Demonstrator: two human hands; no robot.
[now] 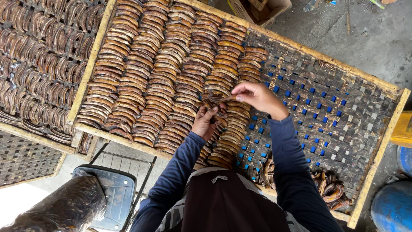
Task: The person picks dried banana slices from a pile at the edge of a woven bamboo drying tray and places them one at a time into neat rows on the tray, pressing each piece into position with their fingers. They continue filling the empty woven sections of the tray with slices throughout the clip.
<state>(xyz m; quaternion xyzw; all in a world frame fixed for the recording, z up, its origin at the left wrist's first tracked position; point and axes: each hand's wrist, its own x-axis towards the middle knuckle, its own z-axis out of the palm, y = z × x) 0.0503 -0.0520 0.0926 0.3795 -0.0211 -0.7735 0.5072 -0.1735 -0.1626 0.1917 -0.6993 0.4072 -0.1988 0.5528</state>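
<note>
Several rows of dried brown banana pieces lie packed on a woven drying tray with a yellow wooden frame. My right hand pinches one dried banana piece at the end of the rightmost row. My left hand rests just below it, fingers on the pieces in that row. Both arms wear dark blue sleeves. The tray's right half is bare weave over blue.
A second tray of dried pieces lies at the left. A loose pile of dried pieces sits at the tray's near right corner. A scale and plastic-wrapped bundle are lower left; blue barrels lower right.
</note>
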